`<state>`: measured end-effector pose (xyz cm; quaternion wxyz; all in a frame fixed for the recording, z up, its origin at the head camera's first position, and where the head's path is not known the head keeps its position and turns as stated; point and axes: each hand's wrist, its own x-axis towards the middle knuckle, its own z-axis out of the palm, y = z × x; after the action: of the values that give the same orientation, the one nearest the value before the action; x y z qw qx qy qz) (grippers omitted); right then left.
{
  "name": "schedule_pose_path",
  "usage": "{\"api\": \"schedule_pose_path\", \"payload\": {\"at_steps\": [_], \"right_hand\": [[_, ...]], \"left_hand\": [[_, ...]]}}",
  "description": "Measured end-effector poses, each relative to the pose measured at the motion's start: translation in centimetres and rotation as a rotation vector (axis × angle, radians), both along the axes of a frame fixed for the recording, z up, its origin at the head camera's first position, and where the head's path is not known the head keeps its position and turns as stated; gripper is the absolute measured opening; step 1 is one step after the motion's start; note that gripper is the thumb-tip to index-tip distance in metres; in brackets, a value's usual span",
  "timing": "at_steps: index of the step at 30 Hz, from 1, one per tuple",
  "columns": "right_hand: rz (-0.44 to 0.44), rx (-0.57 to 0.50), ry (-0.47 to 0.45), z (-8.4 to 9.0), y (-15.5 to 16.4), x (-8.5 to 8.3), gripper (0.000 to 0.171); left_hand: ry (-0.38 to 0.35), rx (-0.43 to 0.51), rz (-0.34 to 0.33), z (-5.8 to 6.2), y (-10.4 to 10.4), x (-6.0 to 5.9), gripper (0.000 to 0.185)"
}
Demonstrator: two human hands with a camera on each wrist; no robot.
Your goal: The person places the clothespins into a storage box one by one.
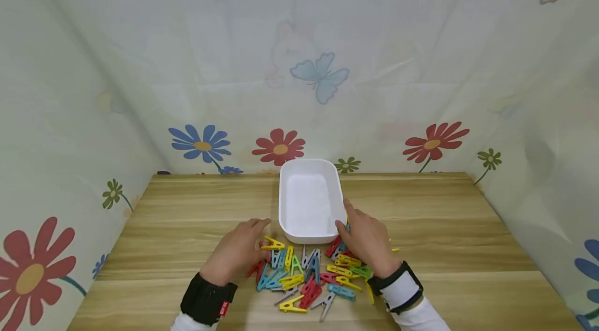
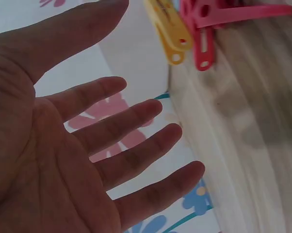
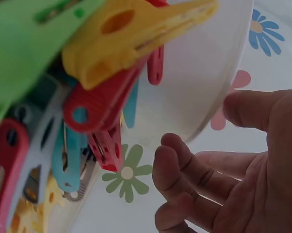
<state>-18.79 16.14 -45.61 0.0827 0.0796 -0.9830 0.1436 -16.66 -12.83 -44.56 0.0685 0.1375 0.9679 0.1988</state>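
Note:
A white plastic bin stands on the table with its inside bare. At its near right corner is my right hand, thumb over the rim and curled fingers along the outer wall; the right wrist view shows the bin's rim between thumb and fingers. My left hand is left of the bin, palm bare and fingers spread in the left wrist view. Near it lie a yellow clothespin and a pink-red clothespin. Several colored clothespins lie heaped in front of the bin, some partly under my right hand.
The wooden table meets a pale flowered cloth at its back and sides. Clothespins spread between my forearms toward the table's near side. A yellow clothespin tip pokes out to the right of my right hand.

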Motion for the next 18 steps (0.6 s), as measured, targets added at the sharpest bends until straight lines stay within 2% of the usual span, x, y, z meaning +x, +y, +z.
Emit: {"api": "schedule_pose_path", "payload": {"at_steps": [3,10,14,18], "right_hand": [[0.006,-0.001,-0.012,-0.1,0.0,-0.1,0.059],[0.009,-0.015,-0.037,-0.4,-0.1,-0.3,0.057],[0.008,-0.035,-0.041,-0.6,-0.1,-0.5,0.057],[-0.007,-0.066,-0.038,-1.0,-0.2,-0.8,0.055]], "left_hand": [[-0.022,-0.004,-0.006,-0.7,-0.2,-0.4,0.068],[-0.109,-0.007,0.016,-1.4,-0.5,-0.7,0.062],[-0.094,0.002,-0.009,-1.8,-0.6,-0.8,0.054],[-0.068,0.031,-0.028,-2.3,-0.6,-0.9,0.039]]}}
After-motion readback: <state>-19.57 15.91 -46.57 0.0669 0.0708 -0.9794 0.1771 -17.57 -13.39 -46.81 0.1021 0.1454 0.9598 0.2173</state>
